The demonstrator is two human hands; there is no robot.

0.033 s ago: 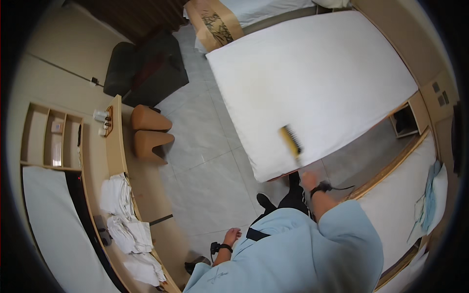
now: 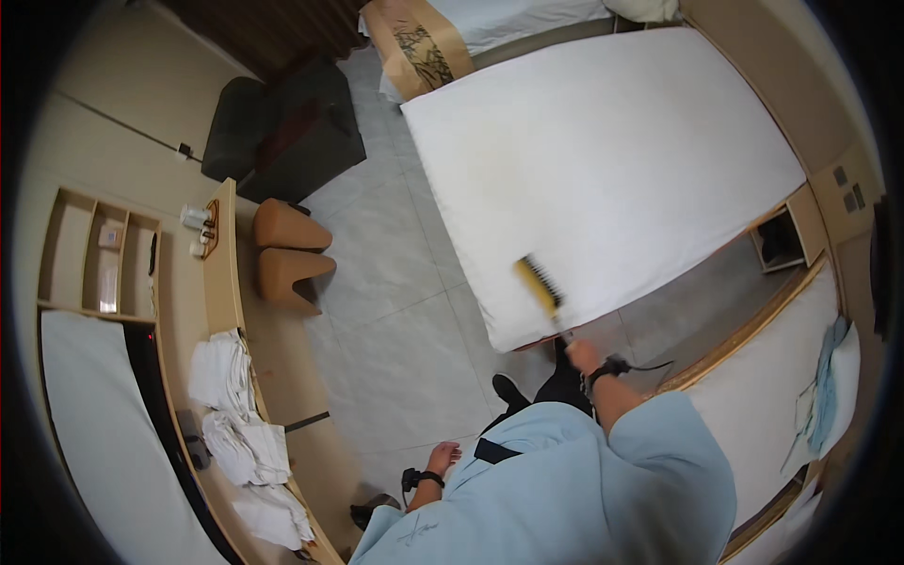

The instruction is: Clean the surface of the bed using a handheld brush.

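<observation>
My right hand (image 2: 583, 356) is closed around the handle of a yellow brush (image 2: 538, 286) with dark bristles. The brush head lies over the near left part of a bed's white mattress (image 2: 603, 141), its bristle side facing right and away; whether it touches the cover is hard to tell. My left hand (image 2: 443, 458) hangs low beside my light blue shirt, fingers loosely bent, holding nothing that shows. Both wrists wear black bands with small devices.
Left of me, a long wooden counter (image 2: 220, 273) bears folded white linens (image 2: 226, 377). Two brown stools (image 2: 287, 226) and a dark armchair (image 2: 311, 132) stand beyond. A second bed (image 2: 753, 405) is at right, a small nightstand (image 2: 799, 231) between the beds. Grey tiles (image 2: 405, 367) cover the floor.
The brush has shifted a little left and toward me, together with my right hand. My left hand stays almost where it was.
</observation>
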